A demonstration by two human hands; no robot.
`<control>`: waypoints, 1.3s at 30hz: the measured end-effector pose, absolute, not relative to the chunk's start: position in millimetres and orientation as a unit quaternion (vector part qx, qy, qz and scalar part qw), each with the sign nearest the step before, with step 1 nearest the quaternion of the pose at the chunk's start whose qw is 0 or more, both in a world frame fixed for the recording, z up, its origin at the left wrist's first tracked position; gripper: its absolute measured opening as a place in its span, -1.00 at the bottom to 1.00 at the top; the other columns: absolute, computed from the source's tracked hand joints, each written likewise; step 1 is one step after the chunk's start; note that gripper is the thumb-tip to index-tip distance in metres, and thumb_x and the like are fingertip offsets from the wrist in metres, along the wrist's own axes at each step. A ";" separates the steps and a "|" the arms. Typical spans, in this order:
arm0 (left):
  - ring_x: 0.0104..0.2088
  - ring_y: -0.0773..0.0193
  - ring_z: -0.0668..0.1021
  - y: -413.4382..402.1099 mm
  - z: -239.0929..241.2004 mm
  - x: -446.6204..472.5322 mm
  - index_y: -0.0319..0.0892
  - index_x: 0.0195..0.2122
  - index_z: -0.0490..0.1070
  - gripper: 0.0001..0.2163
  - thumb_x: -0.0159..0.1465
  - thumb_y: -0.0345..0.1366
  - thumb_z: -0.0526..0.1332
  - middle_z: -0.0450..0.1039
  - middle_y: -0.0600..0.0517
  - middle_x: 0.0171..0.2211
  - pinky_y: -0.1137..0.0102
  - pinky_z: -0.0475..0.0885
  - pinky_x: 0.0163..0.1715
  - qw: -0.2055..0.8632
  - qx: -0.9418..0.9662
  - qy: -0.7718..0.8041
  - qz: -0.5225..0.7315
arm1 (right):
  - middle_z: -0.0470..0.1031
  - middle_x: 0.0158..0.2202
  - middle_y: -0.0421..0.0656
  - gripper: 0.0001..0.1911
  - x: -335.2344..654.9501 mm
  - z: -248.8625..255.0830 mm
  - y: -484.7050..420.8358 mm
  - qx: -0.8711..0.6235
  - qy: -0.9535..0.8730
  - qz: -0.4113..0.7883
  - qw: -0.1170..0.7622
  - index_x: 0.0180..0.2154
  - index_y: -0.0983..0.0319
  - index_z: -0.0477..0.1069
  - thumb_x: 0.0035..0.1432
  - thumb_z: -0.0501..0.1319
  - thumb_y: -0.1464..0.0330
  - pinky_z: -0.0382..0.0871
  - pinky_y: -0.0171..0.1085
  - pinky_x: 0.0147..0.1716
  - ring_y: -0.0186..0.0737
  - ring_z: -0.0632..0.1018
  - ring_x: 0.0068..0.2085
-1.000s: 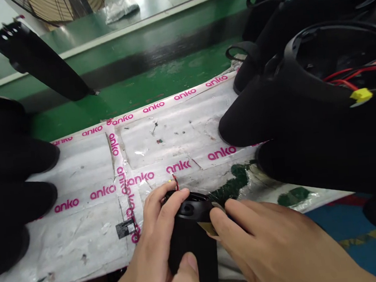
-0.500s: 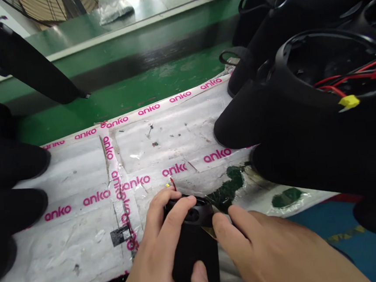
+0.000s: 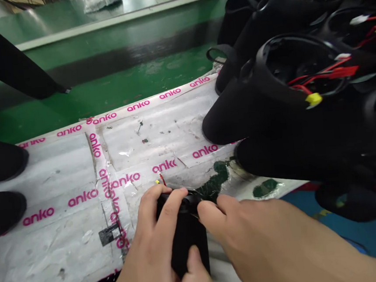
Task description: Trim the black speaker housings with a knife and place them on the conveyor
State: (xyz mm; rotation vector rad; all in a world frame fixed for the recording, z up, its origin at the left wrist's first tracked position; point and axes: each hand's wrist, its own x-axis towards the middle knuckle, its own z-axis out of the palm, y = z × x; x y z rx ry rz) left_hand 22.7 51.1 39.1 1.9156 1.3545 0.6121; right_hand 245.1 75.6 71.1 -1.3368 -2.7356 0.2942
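A black tube-shaped housing (image 3: 190,241) stands close to me at the bottom middle, its open end uppermost. My left hand (image 3: 154,245) is wrapped round it, two fingers over the rim and the thumb along the side. My right hand (image 3: 258,235) is closed at the right side of the rim. Whatever lies between those fingertips is hidden. Thin red wires (image 3: 163,179) with a small yellow piece stick up behind the left fingers. The inside of the housing is mostly covered by my fingers.
Several black housings (image 3: 251,113) crowd the right, with red wires (image 3: 340,73) and a yellow connector (image 3: 314,99) at one opening. More dark housings (image 3: 3,214) stand left. Another (image 3: 9,60) leans at upper left. White, pink-lettered covering (image 3: 142,140) lies over the green table (image 3: 114,94).
The view has shifted, so the surroundings sit further left in it. Both hands stay at the rim of the same housing, the right fingers still closed at its side.
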 end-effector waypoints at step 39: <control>0.41 -0.20 0.48 51.7 41.2 20.0 0.04 0.46 0.14 -0.23 0.20 -0.43 0.24 0.20 -0.21 0.39 -0.05 0.57 0.32 0.326 0.760 0.518 0.218 | 0.43 -0.48 -0.23 -0.82 241.9 73.6 59.2 -0.496 -0.866 0.058 0.009 -0.10 0.10 0.47 0.24 0.24 0.38 0.16 -0.22 -0.58 -0.22 0.42 -0.58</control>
